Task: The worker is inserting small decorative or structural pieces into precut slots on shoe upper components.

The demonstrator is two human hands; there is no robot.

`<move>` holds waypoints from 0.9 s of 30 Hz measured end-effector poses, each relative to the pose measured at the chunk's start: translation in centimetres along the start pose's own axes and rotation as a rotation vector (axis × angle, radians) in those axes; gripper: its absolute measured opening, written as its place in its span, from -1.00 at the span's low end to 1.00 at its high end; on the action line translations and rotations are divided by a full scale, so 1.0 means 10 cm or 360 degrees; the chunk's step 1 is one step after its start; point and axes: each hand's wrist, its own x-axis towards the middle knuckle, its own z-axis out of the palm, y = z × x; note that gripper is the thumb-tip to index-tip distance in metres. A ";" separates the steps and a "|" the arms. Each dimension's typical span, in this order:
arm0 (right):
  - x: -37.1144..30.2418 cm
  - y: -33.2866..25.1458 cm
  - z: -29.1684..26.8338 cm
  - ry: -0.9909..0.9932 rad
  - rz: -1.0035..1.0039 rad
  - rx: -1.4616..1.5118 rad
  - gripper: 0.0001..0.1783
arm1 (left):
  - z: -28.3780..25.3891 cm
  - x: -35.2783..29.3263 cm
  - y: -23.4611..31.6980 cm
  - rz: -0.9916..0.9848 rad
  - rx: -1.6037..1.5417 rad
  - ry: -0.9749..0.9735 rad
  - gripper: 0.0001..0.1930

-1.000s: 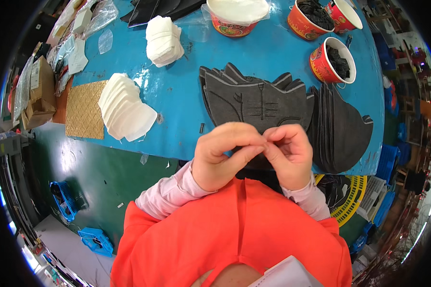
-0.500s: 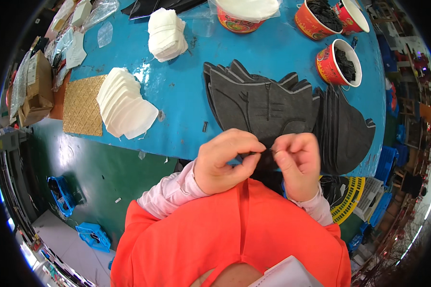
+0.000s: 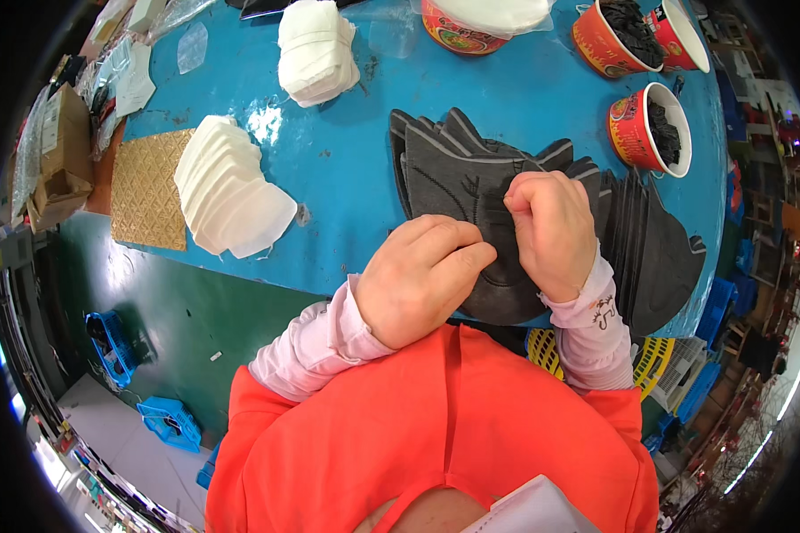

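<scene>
A pile of dark grey, mask-shaped fabric pieces [image 3: 440,173] lies on the blue table in front of me, with a thin light line along the upper edges. My left hand [image 3: 425,277], fingers curled and pressed together, is over the near left part of the top piece. Higher and to the right, my right hand [image 3: 553,229] is closed in a pinch above the same piece. Anything small inside either hand is hidden by the fingers. Beside my right wrist, more dark pieces [image 3: 644,258] stand fanned in a row.
Left on the table [image 3: 356,169] are a fanned stack of white pads [image 3: 231,191], a gold quilted mat [image 3: 148,191] and a bundled white stack [image 3: 318,55]. Red paper tubs [image 3: 629,131] stand far right, two holding dark bits. A cardboard box [image 3: 65,173] sits far left.
My hands, pinched close together at the table's near edge before, are now apart over the fabric pile. The right hand has moved up and away. The view has shifted slightly.
</scene>
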 end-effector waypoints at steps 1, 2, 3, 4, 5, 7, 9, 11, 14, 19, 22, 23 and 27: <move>0.00 0.01 0.02 0.0020 -0.0013 -0.0018 -0.70 | 0.00 0.00 0.00 0.0004 0.0003 -0.0005 -0.65; 0.00 0.01 0.03 0.0041 -0.0027 -0.0036 -0.70 | 0.00 0.00 0.00 0.0009 0.0007 -0.0010 -0.65; 0.00 0.00 0.02 0.0039 -0.0028 -0.0034 -0.70 | 0.00 0.00 0.00 0.0006 0.0008 -0.0009 -0.65; 0.01 -0.01 0.00 -0.0015 0.0005 -0.0049 -0.69 | 0.00 0.01 0.00 0.0009 0.0013 -0.0006 -0.64; 0.02 -0.02 -0.01 -0.0069 0.0039 -0.0064 -0.68 | -0.01 0.01 0.00 0.0013 0.0019 -0.0002 -0.64; 0.02 -0.03 -0.01 -0.0089 0.0036 -0.0100 -0.69 | 0.00 0.02 0.02 -0.0022 0.0103 0.0003 -0.64; 0.03 -0.03 -0.02 -0.0112 0.0034 -0.0137 -0.69 | 0.00 0.09 0.05 -0.0057 0.0185 0.0008 -0.64; 0.03 -0.04 -0.04 -0.0146 0.0029 -0.0186 -0.69 | -0.03 0.24 0.07 -0.0111 0.0529 -0.0253 -0.64; -0.01 0.00 -0.01 -0.0002 0.0018 -0.0111 -0.83 | 0.03 0.26 0.06 -0.0072 0.0732 -0.0395 -0.59; -0.22 0.00 -0.11 0.0494 0.0496 0.0062 -0.73 | 0.03 0.24 0.02 -0.0016 0.0732 -0.0397 -0.57; -0.21 -0.08 -0.06 0.0207 0.0127 -0.0052 -0.72 | 0.03 0.26 0.01 -0.0064 0.0723 -0.0408 -0.57; -0.21 -0.06 -0.04 0.0210 0.0130 -0.0055 -0.72 | 0.04 0.28 0.00 -0.0054 0.0686 -0.0383 -0.57; -0.19 -0.06 0.06 0.0257 -0.0004 -0.0124 -0.64 | 0.06 0.26 0.00 -0.0072 0.0660 -0.0347 -0.56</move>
